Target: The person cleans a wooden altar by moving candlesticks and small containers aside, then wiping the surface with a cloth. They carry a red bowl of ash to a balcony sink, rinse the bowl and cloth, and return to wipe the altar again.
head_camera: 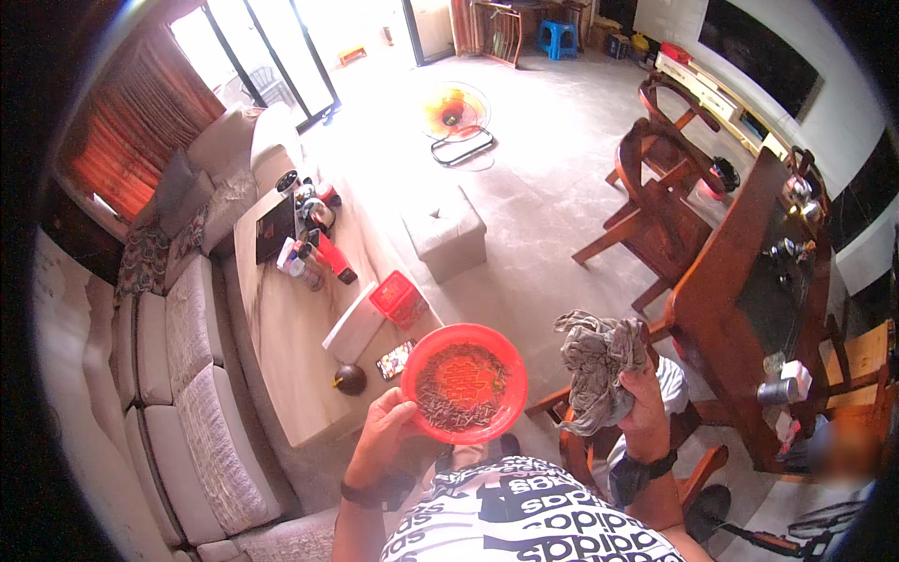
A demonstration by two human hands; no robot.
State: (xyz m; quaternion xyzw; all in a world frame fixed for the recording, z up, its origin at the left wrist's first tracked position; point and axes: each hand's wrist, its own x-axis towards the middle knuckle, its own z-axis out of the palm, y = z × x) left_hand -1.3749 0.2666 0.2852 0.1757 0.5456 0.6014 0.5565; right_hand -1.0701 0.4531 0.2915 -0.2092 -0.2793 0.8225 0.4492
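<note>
My left hand [385, 427] grips the near left rim of a round red plastic plate [518, 383], thumb on top. Slender dark and pale pieces [449, 416], resembling sunflower seeds or their shells, lie around the plate's gold-printed middle. A crumpled grey cloth [600, 365] is bunched in my right hand [640, 402], raised to the right of the plate and apart from it. Just left of the plate, on the marble-patterned coffee table [295, 379], are a phone [395, 360] with a lit screen and a dark round object [350, 380].
A red plastic box [397, 295], bottles and a black tray [275, 228] occupy the coffee table. A sofa [204, 421] runs along the left. Ahead are an upholstered stool [449, 239] and a floor fan [455, 116]. Wooden chairs [653, 218] flank a tea table [723, 281] at right; a blurred person [843, 449] is beyond.
</note>
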